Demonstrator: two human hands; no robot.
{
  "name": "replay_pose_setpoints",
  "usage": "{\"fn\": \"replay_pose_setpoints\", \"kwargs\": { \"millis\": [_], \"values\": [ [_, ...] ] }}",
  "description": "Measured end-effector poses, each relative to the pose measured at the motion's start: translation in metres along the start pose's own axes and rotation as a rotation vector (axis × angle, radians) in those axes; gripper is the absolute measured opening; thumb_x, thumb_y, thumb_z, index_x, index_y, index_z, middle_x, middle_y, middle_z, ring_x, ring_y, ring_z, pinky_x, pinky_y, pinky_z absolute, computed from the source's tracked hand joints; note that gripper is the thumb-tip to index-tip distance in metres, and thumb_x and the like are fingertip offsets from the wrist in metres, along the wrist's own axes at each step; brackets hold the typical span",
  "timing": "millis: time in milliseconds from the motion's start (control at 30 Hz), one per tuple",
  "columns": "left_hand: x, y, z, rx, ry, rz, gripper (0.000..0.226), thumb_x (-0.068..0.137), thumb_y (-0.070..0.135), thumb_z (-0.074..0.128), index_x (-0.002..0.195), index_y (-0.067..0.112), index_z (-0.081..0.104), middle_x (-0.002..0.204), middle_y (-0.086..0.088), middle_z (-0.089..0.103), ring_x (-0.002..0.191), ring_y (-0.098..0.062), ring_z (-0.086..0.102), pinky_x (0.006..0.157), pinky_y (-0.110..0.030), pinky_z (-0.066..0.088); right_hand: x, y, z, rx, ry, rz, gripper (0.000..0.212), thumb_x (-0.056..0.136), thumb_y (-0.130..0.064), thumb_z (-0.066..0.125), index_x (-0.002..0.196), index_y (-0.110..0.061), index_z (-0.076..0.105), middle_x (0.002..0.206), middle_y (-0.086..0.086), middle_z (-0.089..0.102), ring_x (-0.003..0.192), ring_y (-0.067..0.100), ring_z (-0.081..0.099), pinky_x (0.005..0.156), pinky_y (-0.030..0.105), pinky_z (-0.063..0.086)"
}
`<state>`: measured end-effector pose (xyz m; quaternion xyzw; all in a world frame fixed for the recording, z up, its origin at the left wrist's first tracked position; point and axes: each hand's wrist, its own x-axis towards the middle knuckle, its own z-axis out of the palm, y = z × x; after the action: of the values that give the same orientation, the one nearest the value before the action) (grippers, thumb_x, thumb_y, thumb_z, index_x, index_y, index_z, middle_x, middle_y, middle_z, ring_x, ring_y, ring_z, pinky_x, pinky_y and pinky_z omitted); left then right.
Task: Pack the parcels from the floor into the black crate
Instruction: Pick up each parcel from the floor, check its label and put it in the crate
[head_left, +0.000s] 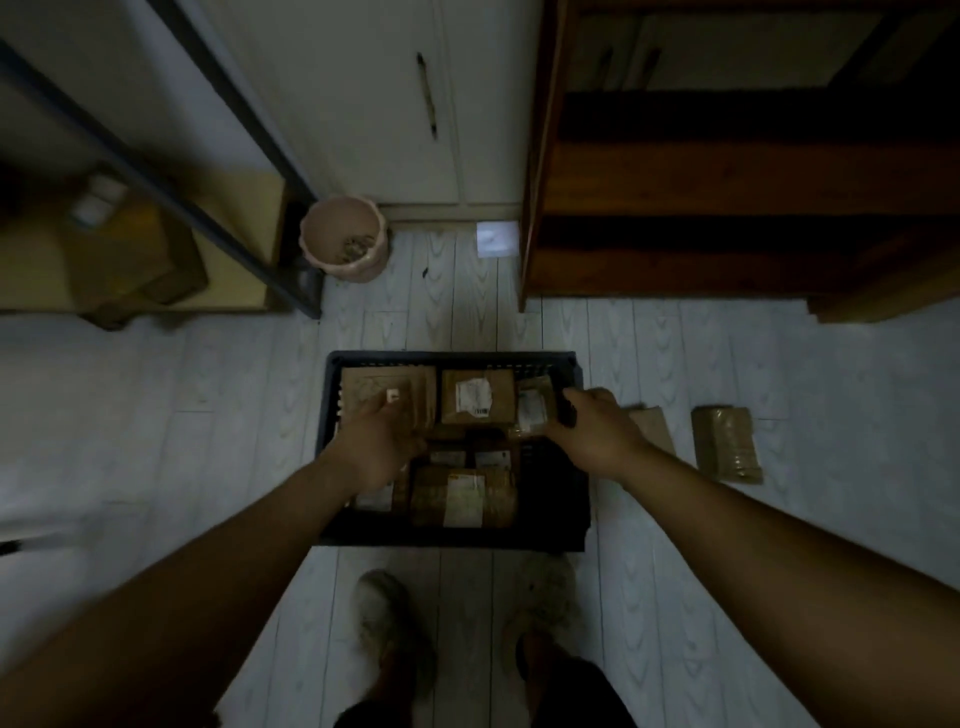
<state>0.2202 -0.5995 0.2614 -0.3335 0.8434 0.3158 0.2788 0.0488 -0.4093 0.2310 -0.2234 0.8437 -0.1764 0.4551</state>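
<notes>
The black crate (452, 358) sits on the pale floor in front of my feet, filled with several brown parcels. My left hand (376, 441) reaches into its left half, fingers on a flat brown parcel (374, 389) with a small white label. My right hand (597, 428) is over the crate's right edge and holds a small labelled parcel (532, 408) standing against the right wall. A boxy parcel (477, 397) lies at the back middle, a taped one (462, 496) at the front. Two parcels lie on the floor to the right, one (727, 444) wrapped in tape, one (657, 428) partly behind my right wrist.
A pinkish bucket (345, 239) stands by the wall behind the crate. A dark wooden cabinet (727, 208) fills the back right, a metal shelf (156, 234) with boxes the back left. My shoes (395, 629) are just in front of the crate.
</notes>
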Motion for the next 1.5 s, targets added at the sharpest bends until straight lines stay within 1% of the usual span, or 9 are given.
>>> {"fn": "replay_pose_setpoints", "kwargs": {
  "millis": [133,233,333,467,567,700,933,1233,1500],
  "values": [
    [-0.081,0.033,-0.029,0.012,0.071,-0.004,0.059,0.093,0.029,0.055,0.144,0.009,0.033,0.154,-0.014,0.024,0.142,-0.029,0.022,0.113,-0.031,0.018,-0.089,-0.020,-0.041,-0.010,0.083,0.011,0.062,0.094,-0.047,0.049,0.145,-0.018,0.033,0.143,0.013,0.036,0.128,0.028,0.041,0.103,0.031,0.035],
    [-0.130,0.065,-0.042,0.094,0.077,0.108,0.059,0.092,0.032,0.055,0.143,0.011,0.033,0.151,-0.010,0.028,0.137,-0.027,0.031,0.110,-0.034,0.027,-0.148,-0.027,-0.059,-0.011,0.175,0.018,0.065,0.094,-0.045,0.050,0.147,-0.015,0.029,0.149,0.015,0.031,0.132,0.030,0.039,0.103,0.031,0.035],
    [-0.159,0.092,-0.049,0.071,0.071,0.169,0.080,0.078,0.069,0.053,0.141,0.023,0.034,0.153,-0.011,0.027,0.137,-0.031,0.030,0.111,-0.050,0.031,-0.203,-0.025,-0.073,-0.003,0.270,0.044,0.069,0.093,-0.046,0.051,0.150,-0.016,0.025,0.154,0.013,0.025,0.135,0.030,0.036,0.106,0.032,0.034],
    [-0.205,0.137,-0.050,0.023,0.089,0.293,0.076,0.090,0.043,0.055,0.150,0.021,0.015,0.159,-0.008,0.004,0.146,-0.028,0.006,0.119,-0.043,0.014,-0.273,-0.011,-0.090,-0.013,0.383,0.089,0.069,0.093,-0.047,0.051,0.150,-0.018,0.025,0.155,0.011,0.023,0.134,0.032,0.038,0.104,0.035,0.036],
    [-0.233,0.174,-0.052,0.022,0.123,0.399,0.076,0.091,0.042,0.055,0.151,0.019,0.013,0.160,-0.007,0.003,0.147,-0.024,0.006,0.117,-0.036,0.013,-0.318,0.005,-0.105,-0.019,0.452,0.117,0.068,0.093,-0.047,0.050,0.149,-0.019,0.025,0.155,0.009,0.023,0.134,0.030,0.039,0.104,0.036,0.036],
    [-0.254,0.228,-0.040,0.050,0.109,0.459,0.077,0.089,0.046,0.056,0.150,0.026,0.013,0.160,-0.004,0.003,0.147,-0.023,0.008,0.117,-0.037,0.016,-0.369,0.041,-0.134,-0.004,0.510,0.120,0.068,0.093,-0.047,0.051,0.149,-0.018,0.025,0.156,0.008,0.023,0.140,0.028,0.031,0.111,0.038,0.030],
    [-0.281,0.366,0.016,0.001,0.101,0.526,0.074,0.090,0.044,0.055,0.150,0.025,0.016,0.160,-0.004,0.007,0.146,-0.024,0.011,0.116,-0.036,0.017,-0.443,0.142,-0.199,0.039,0.578,0.145,0.069,0.093,-0.045,0.052,0.150,-0.019,0.025,0.155,0.007,0.027,0.138,0.026,0.034,0.108,0.034,0.031],
    [-0.282,0.480,0.078,-0.090,0.064,0.495,0.071,0.091,0.038,0.056,0.150,0.024,0.018,0.158,-0.006,0.014,0.144,-0.027,0.019,0.116,-0.040,0.022,-0.484,0.250,-0.273,0.063,0.572,0.135,0.063,0.094,-0.039,0.053,0.148,-0.015,0.029,0.150,0.006,0.036,0.135,0.023,0.038,0.099,0.025,0.032],
    [-0.216,0.503,0.070,-0.123,0.065,0.393,0.072,0.090,0.041,0.056,0.150,0.025,0.018,0.158,-0.006,0.015,0.144,-0.028,0.019,0.117,-0.044,0.022,-0.413,0.270,-0.317,0.083,0.499,0.123,0.072,0.092,-0.045,0.053,0.150,-0.013,0.024,0.154,0.007,0.031,0.137,0.025,0.035,0.106,0.030,0.032]
  ]
}}
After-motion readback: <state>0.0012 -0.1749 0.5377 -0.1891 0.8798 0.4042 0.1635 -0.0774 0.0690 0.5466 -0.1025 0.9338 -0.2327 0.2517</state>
